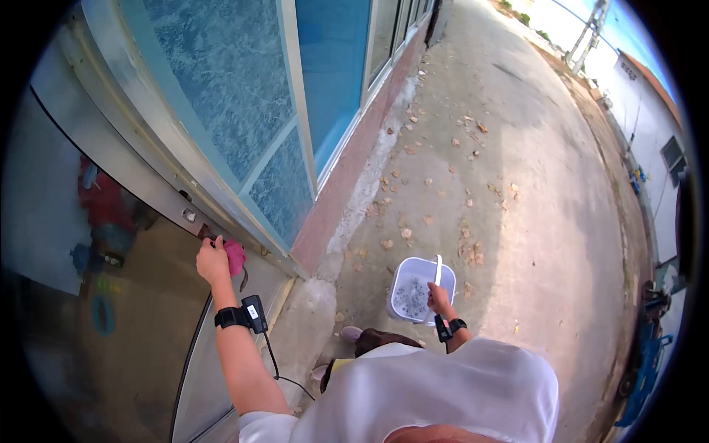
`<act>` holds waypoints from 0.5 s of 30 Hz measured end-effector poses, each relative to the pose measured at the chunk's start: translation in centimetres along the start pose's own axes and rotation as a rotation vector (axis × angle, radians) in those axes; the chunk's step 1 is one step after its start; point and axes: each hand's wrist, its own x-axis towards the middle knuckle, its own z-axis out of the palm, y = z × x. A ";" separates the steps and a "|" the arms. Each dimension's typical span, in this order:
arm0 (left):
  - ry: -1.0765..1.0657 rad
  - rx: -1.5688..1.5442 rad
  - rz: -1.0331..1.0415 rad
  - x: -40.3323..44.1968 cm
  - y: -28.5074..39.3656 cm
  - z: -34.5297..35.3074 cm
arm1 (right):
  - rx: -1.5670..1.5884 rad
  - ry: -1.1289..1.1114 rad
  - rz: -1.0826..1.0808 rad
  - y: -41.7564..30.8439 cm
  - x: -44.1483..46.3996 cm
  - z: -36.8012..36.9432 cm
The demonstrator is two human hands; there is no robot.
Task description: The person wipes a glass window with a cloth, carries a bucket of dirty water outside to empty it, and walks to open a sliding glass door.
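My left hand (213, 260) is closed at the edge of the metal-framed glass door (140, 273), on what looks like its dark handle, mostly hidden by the fingers. A soft pink thing (235, 257) with a dark strap hangs right beside these fingers; I cannot make out what it is. My right hand (439, 298) grips the white handle (438, 272) of a pale lavender bucket (399, 286). Water with bubbles or suds (410, 297) shows inside the bucket, low by my right side.
Blue patterned panels (221, 96) and a pink wall base (347, 159) run ahead on the left. Dry leaves (406, 233) are scattered over the concrete lane (532, 192). A blue vehicle (644, 369) stands at the far right. A raised step (306, 310) borders the doorway.
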 end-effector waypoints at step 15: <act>-0.216 -0.285 -0.012 -10.0 -10.5 1.9 | -0.328 -0.269 0.083 0.5 0.1 5.9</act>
